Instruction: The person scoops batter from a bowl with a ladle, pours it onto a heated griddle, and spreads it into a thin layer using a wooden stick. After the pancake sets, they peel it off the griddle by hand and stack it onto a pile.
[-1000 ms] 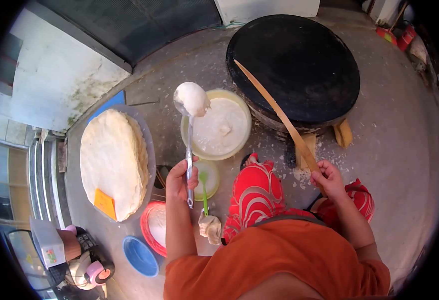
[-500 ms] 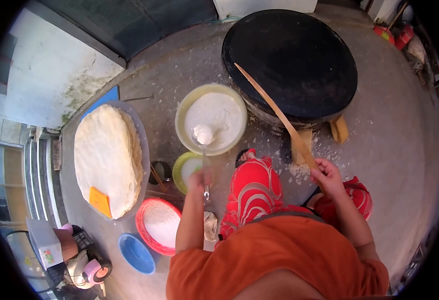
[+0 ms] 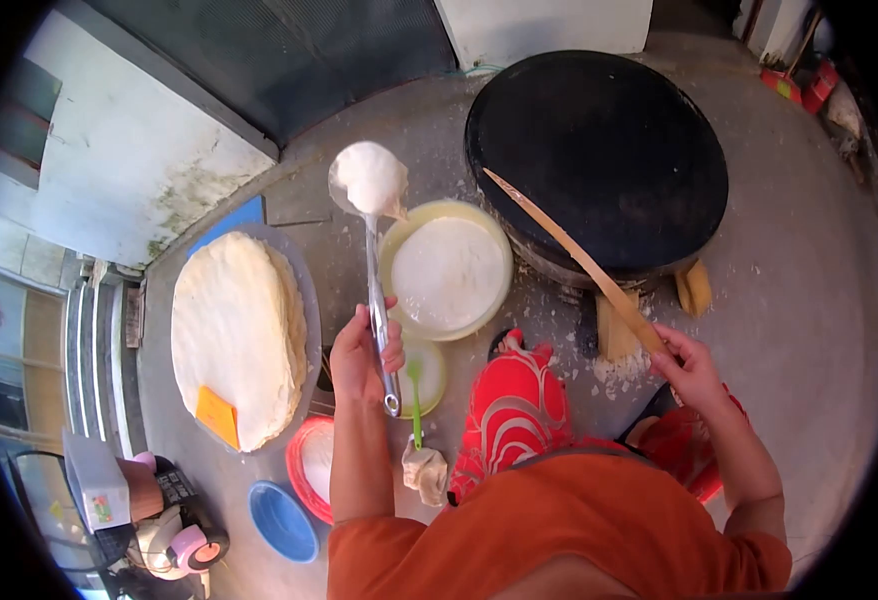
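My left hand (image 3: 367, 352) grips the handle of a metal ladle (image 3: 371, 200) lifted high, its bowl heaped with white batter, just left of the yellow batter bowl (image 3: 447, 270) on the floor. My right hand (image 3: 692, 367) holds the near end of a long thin wooden stick (image 3: 569, 252) whose far tip rests on the big round black griddle (image 3: 599, 150). A large stack of thin pale flatbreads (image 3: 234, 335) lies on a grey tray to the left, with an orange scraper (image 3: 216, 415) on it.
A small green bowl with a green spoon (image 3: 415, 385) sits by my left hand, a red bowl (image 3: 309, 460) and a blue lid (image 3: 281, 520) nearer me. A cloth wad (image 3: 424, 468) lies by my knee. Wooden blocks (image 3: 694, 288) prop the griddle. Clutter stands at lower left.
The ladle was raised full, dipped into the yellow bowl half a second ago, and is now lifted again heaped with batter. The right hand and stick barely moved.
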Demonstrator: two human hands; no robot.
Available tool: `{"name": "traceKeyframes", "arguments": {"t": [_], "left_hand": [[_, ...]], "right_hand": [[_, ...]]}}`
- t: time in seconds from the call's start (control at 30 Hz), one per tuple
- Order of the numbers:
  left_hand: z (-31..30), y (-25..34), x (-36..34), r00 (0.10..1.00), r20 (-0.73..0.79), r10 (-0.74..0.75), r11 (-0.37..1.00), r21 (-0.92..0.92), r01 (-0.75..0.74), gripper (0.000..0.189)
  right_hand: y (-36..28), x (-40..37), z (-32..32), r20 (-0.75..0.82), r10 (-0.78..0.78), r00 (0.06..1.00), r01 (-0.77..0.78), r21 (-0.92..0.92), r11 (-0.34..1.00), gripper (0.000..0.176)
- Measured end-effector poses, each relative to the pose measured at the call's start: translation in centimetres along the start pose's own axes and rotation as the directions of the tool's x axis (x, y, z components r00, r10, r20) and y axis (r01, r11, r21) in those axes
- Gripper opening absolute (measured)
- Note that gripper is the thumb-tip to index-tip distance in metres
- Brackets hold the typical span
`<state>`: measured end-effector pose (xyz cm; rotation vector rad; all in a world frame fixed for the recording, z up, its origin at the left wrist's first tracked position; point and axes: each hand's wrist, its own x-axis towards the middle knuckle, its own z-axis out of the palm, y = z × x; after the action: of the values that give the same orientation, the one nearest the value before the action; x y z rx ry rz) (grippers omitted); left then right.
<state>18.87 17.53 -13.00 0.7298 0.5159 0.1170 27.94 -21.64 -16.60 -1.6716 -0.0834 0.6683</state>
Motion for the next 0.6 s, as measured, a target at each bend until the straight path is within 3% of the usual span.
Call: {"name": "traceKeyframes", "arguments": {"t": [0.07,0.17,0.23,0.33,0.6], "left_hand": [[2.1,0.5,1.9,0.999,0.034,0.014,1.0,-0.007,-0.014,0.034],[5.6,0.3,5.5,0.999,0.007,0.049,0.999,0.017,-0.049,0.028],[7.2,-0.6,8.2,0.996,0.019,0.089,0.995,0.037,-0.089,0.03],[9.5,-2.3,12.2,0.994,-0.017,0.111,0.994,0.01,-0.111,0.023],[11.9,-8.1,20.1,0.991,-0.084,0.106,0.994,0.008,-0.106,0.015]], "right_hand": [[-0.9,0.6,-0.6,-0.02,-0.015,1.0,0.013,-0.106,0.994,0.041],[-1.9,2.0,-1.4,-0.079,-0.177,0.981,0.151,-0.261,0.954,0.043],[-2.1,3.2,-2.2,-0.096,-0.336,0.937,0.252,-0.478,0.841,0.043],[-2.9,5.3,-2.9,-0.09,-0.467,0.88,0.333,-0.583,0.741,0.044],[-5.4,10.5,-2.5,-0.073,-0.454,0.888,0.296,-0.665,0.686,0.042]]}}
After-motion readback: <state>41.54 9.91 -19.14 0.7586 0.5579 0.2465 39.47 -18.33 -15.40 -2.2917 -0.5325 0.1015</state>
